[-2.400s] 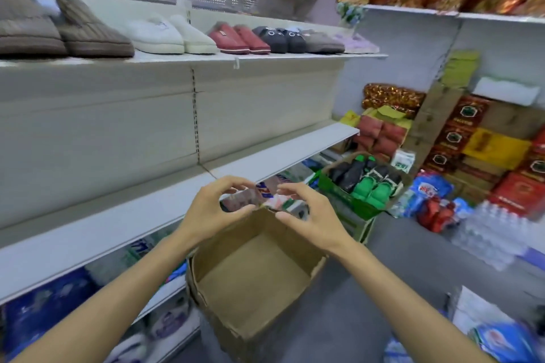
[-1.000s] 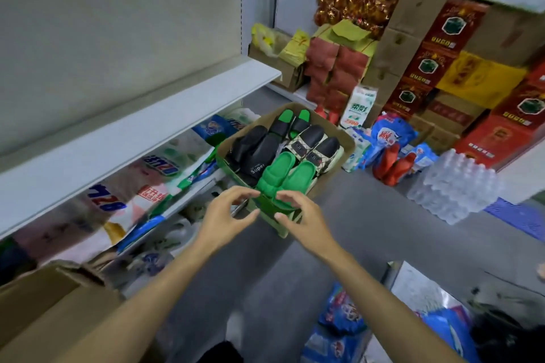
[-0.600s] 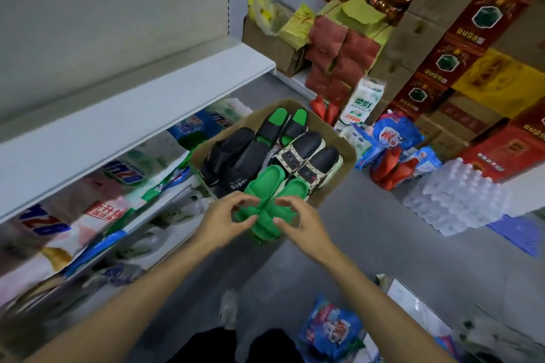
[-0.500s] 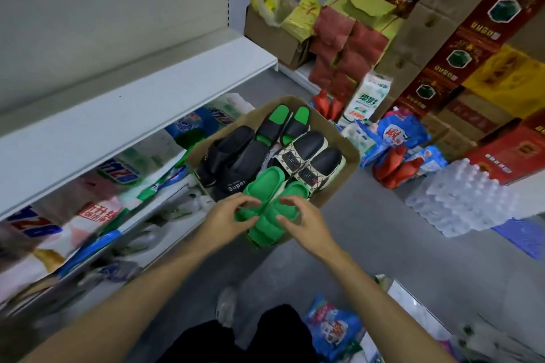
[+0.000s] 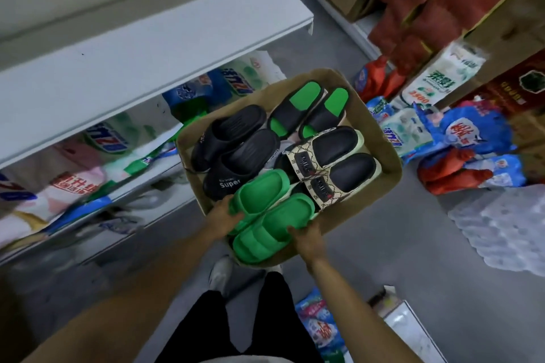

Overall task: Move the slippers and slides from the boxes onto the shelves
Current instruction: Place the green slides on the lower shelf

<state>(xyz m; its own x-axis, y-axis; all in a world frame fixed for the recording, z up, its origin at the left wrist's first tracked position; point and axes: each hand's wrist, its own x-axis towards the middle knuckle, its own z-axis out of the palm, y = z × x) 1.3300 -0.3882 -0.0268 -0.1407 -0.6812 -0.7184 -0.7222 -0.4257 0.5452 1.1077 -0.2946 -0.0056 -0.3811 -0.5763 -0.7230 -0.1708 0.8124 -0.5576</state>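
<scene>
From up here the biggest thing I see is the white shelf (image 5: 153, 47) running along the left, bare on top, which I judge is where the footwear is meant to go; bagged goods are packed on the level beneath it. Below and right of its edge sits the cardboard box (image 5: 383, 156) on the grey floor, close to the shelf so the carry is short. Inside it four pairs lie side by side: black slides (image 5: 236, 150) with "Super" on one toe, black-and-green slides (image 5: 309, 109) at the far end, patterned-strap slides (image 5: 333, 165) on the right, and the green slides (image 5: 271, 215) nearest me, overhanging the near rim.

I have gone for the nearest pair. My left hand (image 5: 222, 219) holds the left side of that pair, fingers curled round the edge of the upper slide. My right hand (image 5: 306, 237) grips the right side of the lower slide, fingers wrapped under its edge, so the two slides are squeezed together between my hands and can be lifted as one. They look like soft foam, so I expect a light press will hold them. The pair is still lying in the box, not yet lifted clear.
</scene>
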